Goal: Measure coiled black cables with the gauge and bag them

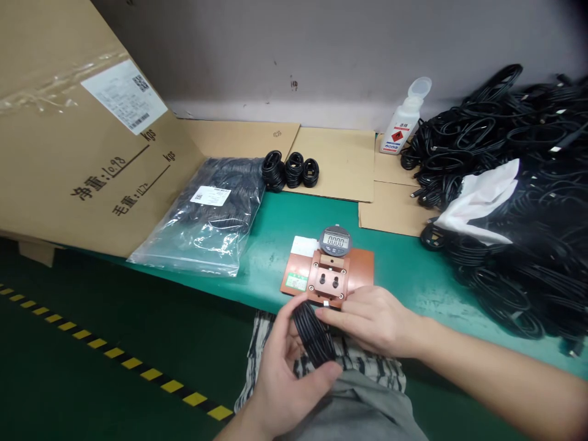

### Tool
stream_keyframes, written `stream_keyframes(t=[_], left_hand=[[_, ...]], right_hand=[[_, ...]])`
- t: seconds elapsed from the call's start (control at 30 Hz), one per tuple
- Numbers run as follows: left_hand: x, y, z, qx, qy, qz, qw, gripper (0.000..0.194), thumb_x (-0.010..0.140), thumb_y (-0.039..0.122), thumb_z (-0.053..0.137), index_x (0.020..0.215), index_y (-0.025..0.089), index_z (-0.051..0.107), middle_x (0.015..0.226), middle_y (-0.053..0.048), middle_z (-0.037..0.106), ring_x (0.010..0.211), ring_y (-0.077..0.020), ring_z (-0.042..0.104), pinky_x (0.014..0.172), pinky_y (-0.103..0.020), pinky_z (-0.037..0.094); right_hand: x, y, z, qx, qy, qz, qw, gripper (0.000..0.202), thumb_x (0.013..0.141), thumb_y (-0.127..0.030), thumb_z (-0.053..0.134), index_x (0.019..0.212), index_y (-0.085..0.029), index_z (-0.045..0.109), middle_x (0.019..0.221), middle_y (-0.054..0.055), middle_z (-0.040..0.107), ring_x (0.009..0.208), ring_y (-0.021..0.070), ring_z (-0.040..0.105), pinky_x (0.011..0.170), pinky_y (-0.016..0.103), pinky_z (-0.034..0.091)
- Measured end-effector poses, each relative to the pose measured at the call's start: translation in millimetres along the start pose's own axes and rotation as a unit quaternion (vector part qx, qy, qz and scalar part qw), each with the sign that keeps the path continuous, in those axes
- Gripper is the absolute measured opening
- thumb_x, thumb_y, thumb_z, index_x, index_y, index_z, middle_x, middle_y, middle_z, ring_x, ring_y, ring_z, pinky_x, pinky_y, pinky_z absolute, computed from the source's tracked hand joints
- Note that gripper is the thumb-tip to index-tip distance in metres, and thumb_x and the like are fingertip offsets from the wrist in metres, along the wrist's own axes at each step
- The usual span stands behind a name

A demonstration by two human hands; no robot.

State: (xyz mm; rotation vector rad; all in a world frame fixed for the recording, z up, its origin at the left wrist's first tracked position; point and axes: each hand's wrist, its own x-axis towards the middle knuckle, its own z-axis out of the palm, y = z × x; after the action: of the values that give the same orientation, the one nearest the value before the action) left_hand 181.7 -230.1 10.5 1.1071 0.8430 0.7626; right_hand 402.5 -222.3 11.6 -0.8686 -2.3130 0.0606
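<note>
A coiled black cable [315, 334] rests in my left hand [287, 373], its fingers and thumb wrapped round the coil just off the table's front edge. To its right, my right hand [374, 318] is closed at the cable's connector [326, 304], whose light metal tip shows beside the index finger; part of the grip is hidden. Directly beyond the connector stands a copper-coloured measuring fixture [329, 280]. Its round digital gauge [335, 241] reads 0.000.
A large cardboard box [92, 141] stands at left, beside a clear bag of coiled cables [202, 226]. Three small cable coils [294, 169] sit on cardboard sheets [344, 162] at the back. A white bottle [400, 127] and a big cable heap [505, 245] occupy the right.
</note>
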Motion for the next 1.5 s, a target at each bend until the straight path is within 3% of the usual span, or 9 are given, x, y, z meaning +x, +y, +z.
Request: stream_keyframes(t=[0.2,0.47,1.07,1.3,1.4,1.5], left_hand=[[6,8,0.0,-0.014,0.061,-0.023,0.998,0.075,0.071,0.025,0.084,0.138,0.024,0.049,0.123,-0.012,0.067,0.107,-0.0273,0.067,0.088,-0.031,0.056],[11,9,-8.0,-0.001,0.028,-0.028,0.999,0.078,0.070,0.022,0.086,0.139,0.025,0.049,0.122,-0.011,0.069,0.100,-0.0252,0.069,0.083,-0.028,0.057],[14,14,1.4,-0.057,0.056,-0.060,0.995,0.079,0.069,0.032,0.086,0.138,0.023,0.048,0.107,-0.010,0.072,0.095,-0.0268,0.071,0.078,-0.029,0.057],[18,11,0.3,-0.063,0.030,-0.046,0.997,0.074,0.072,0.029,0.084,0.137,0.026,0.049,0.114,-0.010,0.070,0.094,-0.0255,0.071,0.079,-0.031,0.058],[19,11,-1.0,-0.059,0.006,-0.043,0.997,0.076,0.074,0.027,0.083,0.140,0.025,0.046,0.114,-0.011,0.070,0.095,-0.0262,0.071,0.081,-0.032,0.057],[20,13,1.0,-0.067,0.018,-0.045,0.997,0.075,0.074,0.028,0.083,0.138,0.023,0.047,0.110,-0.010,0.071,0.097,-0.0265,0.071,0.081,-0.030,0.057]], right_hand=[[-2,0,8,-0.020,0.023,0.028,0.999,0.031,0.098,-0.010,0.040,0.126,-0.009,0.052,0.064,-0.001,0.061,0.050,0.0137,0.050,0.048,0.028,0.036],[-1,-1,10,-0.019,0.032,0.036,0.999,0.037,0.095,-0.008,0.045,0.132,-0.008,0.049,0.064,-0.002,0.062,0.049,0.0133,0.050,0.046,0.028,0.035],[-1,-2,10,-0.008,0.021,0.071,0.997,0.038,0.096,-0.009,0.043,0.134,-0.009,0.050,0.068,-0.001,0.065,0.050,0.0134,0.055,0.046,0.028,0.040],[-2,-2,4,0.041,0.021,0.016,0.999,0.028,0.093,-0.011,0.045,0.120,-0.010,0.054,0.065,0.001,0.065,0.049,0.0142,0.056,0.046,0.028,0.041],[-2,-3,2,0.056,0.020,0.016,0.998,0.024,0.091,-0.010,0.045,0.112,-0.012,0.056,0.062,0.000,0.063,0.047,0.0137,0.053,0.045,0.029,0.038],[-2,-4,0,0.077,0.028,0.025,0.996,0.021,0.087,-0.008,0.045,0.103,-0.015,0.057,0.059,-0.001,0.059,0.046,0.0135,0.050,0.045,0.029,0.034]])
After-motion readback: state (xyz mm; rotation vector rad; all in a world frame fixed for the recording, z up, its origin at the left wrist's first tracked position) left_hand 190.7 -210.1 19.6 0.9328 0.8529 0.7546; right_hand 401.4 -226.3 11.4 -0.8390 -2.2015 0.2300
